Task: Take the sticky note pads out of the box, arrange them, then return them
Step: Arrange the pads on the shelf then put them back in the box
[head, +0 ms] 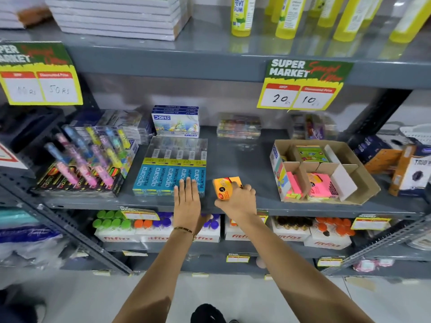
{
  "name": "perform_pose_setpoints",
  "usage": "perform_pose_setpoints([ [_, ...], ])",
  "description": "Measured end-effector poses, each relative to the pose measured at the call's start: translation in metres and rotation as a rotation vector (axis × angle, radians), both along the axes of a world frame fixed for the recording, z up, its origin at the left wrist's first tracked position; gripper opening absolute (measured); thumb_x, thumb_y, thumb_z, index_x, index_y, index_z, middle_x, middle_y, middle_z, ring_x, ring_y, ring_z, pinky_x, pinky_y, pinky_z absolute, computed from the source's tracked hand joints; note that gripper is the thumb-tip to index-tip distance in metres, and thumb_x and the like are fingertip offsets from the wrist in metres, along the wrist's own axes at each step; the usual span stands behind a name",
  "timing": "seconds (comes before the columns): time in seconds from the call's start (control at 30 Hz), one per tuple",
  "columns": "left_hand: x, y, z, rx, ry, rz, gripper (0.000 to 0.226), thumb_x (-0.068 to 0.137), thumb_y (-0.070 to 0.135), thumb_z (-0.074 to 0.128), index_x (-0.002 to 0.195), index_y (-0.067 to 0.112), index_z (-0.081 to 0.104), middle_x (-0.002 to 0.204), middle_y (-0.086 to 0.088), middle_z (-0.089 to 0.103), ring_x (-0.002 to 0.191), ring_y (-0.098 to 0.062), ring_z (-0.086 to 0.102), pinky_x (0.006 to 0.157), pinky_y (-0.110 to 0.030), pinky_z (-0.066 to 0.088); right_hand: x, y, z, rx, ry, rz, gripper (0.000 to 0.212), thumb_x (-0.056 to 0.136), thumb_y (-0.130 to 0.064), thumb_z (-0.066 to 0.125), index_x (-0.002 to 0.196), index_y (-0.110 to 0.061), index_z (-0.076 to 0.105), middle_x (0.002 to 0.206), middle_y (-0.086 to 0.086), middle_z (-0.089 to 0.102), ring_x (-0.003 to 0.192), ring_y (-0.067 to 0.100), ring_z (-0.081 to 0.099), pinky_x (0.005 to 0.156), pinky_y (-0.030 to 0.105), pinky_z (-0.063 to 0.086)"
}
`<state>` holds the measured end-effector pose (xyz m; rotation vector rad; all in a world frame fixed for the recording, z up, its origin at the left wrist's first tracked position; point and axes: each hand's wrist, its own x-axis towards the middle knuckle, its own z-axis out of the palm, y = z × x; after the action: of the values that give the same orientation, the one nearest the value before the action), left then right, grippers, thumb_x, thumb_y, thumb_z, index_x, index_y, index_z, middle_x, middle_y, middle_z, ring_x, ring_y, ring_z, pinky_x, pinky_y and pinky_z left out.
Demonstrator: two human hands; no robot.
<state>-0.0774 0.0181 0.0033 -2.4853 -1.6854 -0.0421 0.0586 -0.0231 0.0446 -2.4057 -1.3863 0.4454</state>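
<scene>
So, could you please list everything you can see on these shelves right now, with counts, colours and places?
Orange sticky note pad: one, orange, in right hand over middle shelf.
Cardboard box: one, brown, divided, middle shelf right.
Pink sticky note pads: several, pink, box's front compartments.
Green pad: one, box's back compartment.
Apsara packs: a row, blue, middle shelf centre.
Highlighters: many, pastel, middle shelf left.
Glue bottles: several, yellow, top shelf.
Price signs: two, green-yellow, shelf edge.
Left hand: flat on the Apsara packs.
Right hand: gripping the orange pad.
</scene>
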Motion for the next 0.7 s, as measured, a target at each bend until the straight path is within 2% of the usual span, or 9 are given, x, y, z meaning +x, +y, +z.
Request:
perform_pose_setpoints([
  [0.03,0.001,-0.003,0.002,0.011,-0.013,0.007,0.078,0.097,0.036,0.036,0.134,0.000,-0.023,0.152,-0.018,-0.009,0.139,-0.038,-0.006,0.114,-0.050,-0.003,0.004,-0.003,0.003,0.017,0.029,0.009,0.069,0.070,-0.053,0.066,0.125,-0.014,0.050,0.118,0.016,0.055,0.110,0.032,0.047,0.095,0.038,0.042],
  [0.1,0.013,-0.012,0.007,0.036,-0.109,-0.046,0.103,0.083,0.060,0.049,0.138,-0.001,-0.012,0.149,-0.014,-0.006,0.140,-0.036,-0.001,0.114,-0.047,-0.004,0.016,-0.014,0.014,0.070,0.059,0.010,0.065,0.069,-0.050,0.066,0.122,-0.016,0.051,0.112,0.013,0.060,0.108,0.030,0.049,0.096,0.036,0.039],
  [0.17,0.033,-0.018,0.010,-0.004,-0.275,-0.169,0.113,0.072,0.065,0.060,0.142,-0.001,0.000,0.152,-0.016,0.003,0.141,-0.033,-0.002,0.115,-0.046,-0.005,0.030,-0.027,0.030,0.177,0.078,-0.011,0.061,0.065,-0.046,0.069,0.118,-0.018,0.056,0.103,0.012,0.064,0.104,0.030,0.052,0.093,0.036,0.039],
  [0.27,0.072,-0.025,0.012,-0.076,-0.272,-0.288,0.115,0.071,0.071,0.056,0.143,-0.001,0.001,0.154,-0.018,0.005,0.142,-0.032,-0.005,0.114,-0.044,-0.010,0.067,-0.058,0.055,0.398,0.094,-0.073,0.060,0.061,-0.039,0.075,0.115,-0.017,0.061,0.096,0.010,0.068,0.099,0.030,0.057,0.087,0.035,0.046],
  [0.33,0.095,-0.027,0.011,-0.123,-0.236,-0.323,0.116,0.072,0.075,0.050,0.143,0.000,-0.003,0.155,-0.016,0.000,0.141,-0.032,-0.009,0.113,-0.043,-0.013,0.104,-0.077,0.067,0.453,0.058,-0.106,0.062,0.063,-0.038,0.077,0.118,-0.016,0.061,0.099,0.009,0.070,0.101,0.031,0.058,0.086,0.035,0.050],
  [0.4,0.112,-0.029,0.006,-0.165,-0.217,-0.324,0.116,0.073,0.074,0.049,0.143,0.000,-0.007,0.155,-0.016,-0.004,0.141,-0.031,-0.012,0.113,-0.042,-0.014,0.143,-0.090,0.073,0.359,0.025,-0.163,0.069,0.067,-0.042,0.076,0.126,-0.013,0.056,0.112,0.010,0.068,0.114,0.032,0.053,0.096,0.043,0.048],
  [0.47,0.124,-0.032,0.003,-0.211,-0.195,-0.300,0.118,0.072,0.075,0.050,0.142,0.000,-0.009,0.155,-0.017,-0.006,0.141,-0.031,-0.011,0.112,-0.040,-0.014,0.178,-0.097,0.071,0.273,-0.037,-0.206,0.066,0.068,-0.044,0.075,0.122,-0.010,0.058,0.125,0.013,0.061,0.122,0.035,0.048,0.101,0.047,0.043],
  [0.57,0.130,-0.036,-0.002,-0.218,-0.099,-0.259,0.119,0.071,0.077,0.047,0.142,-0.002,-0.008,0.154,-0.020,-0.002,0.141,-0.034,-0.006,0.113,-0.042,-0.007,0.208,-0.096,0.057,0.166,-0.091,-0.204,0.063,0.069,-0.048,0.074,0.117,-0.010,0.060,0.130,0.012,0.058,0.116,0.036,0.052,0.101,0.045,0.042],
  [0.7,0.132,-0.037,-0.007,-0.164,-0.042,-0.240,0.105,0.081,0.067,0.046,0.143,-0.001,-0.004,0.155,-0.018,-0.001,0.141,-0.034,-0.004,0.116,-0.045,-0.002,0.222,-0.084,0.036,0.118,-0.113,-0.152,0.067,0.066,-0.050,0.071,0.122,-0.017,0.056,0.141,0.004,0.049,0.126,0.027,0.048,0.106,0.042,0.039],
])
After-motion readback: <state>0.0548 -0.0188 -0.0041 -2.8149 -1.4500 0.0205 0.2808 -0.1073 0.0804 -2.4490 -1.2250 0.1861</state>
